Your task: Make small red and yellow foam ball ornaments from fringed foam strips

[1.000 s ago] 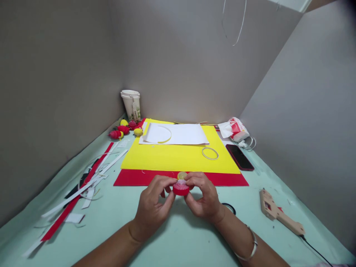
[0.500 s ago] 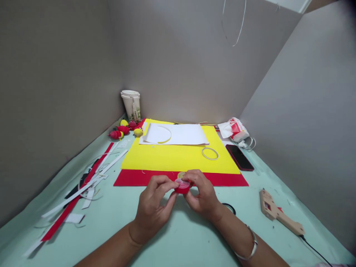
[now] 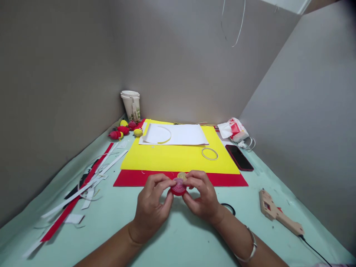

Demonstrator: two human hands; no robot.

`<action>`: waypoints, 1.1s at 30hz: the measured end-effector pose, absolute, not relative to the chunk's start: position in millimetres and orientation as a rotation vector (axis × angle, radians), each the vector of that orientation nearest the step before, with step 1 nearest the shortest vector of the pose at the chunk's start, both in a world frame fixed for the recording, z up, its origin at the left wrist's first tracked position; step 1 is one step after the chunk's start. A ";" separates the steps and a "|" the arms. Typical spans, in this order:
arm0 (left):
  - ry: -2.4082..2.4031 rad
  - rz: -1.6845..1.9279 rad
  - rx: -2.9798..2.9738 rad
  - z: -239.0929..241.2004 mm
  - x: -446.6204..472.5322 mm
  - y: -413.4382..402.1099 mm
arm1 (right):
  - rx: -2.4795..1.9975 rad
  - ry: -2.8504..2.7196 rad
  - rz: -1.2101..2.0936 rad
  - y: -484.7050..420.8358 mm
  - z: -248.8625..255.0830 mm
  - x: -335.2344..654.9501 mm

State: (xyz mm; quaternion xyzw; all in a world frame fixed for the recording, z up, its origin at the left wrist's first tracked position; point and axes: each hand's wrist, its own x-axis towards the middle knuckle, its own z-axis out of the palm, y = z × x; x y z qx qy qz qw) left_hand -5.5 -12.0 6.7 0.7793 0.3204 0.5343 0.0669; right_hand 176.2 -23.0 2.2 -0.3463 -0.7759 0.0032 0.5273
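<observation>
Between my two hands is a small round red piece (image 3: 178, 189) with a paler, pinkish patterned face, tilted toward me. My left hand (image 3: 152, 202) pinches its left edge, thumb below and fingertips on top. On the other side my right hand (image 3: 200, 193) grips the right edge with thumb and fingers. A small yellowish round part (image 3: 182, 175) shows just behind the red piece, partly covered by my right fingers; whether it is joined to it I cannot tell. Both hands are just in front of the red sheet (image 3: 128, 178).
A yellow sheet (image 3: 167, 159) bears white paper (image 3: 186, 134) and a ring (image 3: 210, 154). Paper strips (image 3: 75, 200) lie left, with red and yellow ornaments (image 3: 115, 134) and a cup (image 3: 131, 105) behind. A phone (image 3: 239, 157), tissue pack (image 3: 237, 129) and corded glue gun (image 3: 278, 213) lie right.
The red piece has shifted slightly left and tipped so more of its patterned face shows. My right fingers have moved onto its upper edge, and my left hand has moved slightly left.
</observation>
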 end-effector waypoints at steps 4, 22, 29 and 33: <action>0.968 1.604 2.367 7.1 -5.5 -12.5 | -0.796 -1.891 -0.014 -24.5 4.8 175.6; 0.963 1.649 2.360 9.4 -5.4 -14.0 | -0.816 -1.864 -0.103 -24.8 7.5 175.9; 0.978 1.656 2.367 8.4 -3.4 -13.9 | -0.820 -1.807 -0.173 -24.4 8.4 176.1; 1.028 1.637 2.295 8.3 -1.9 -14.0 | -0.809 -1.787 -0.264 -26.0 8.6 178.2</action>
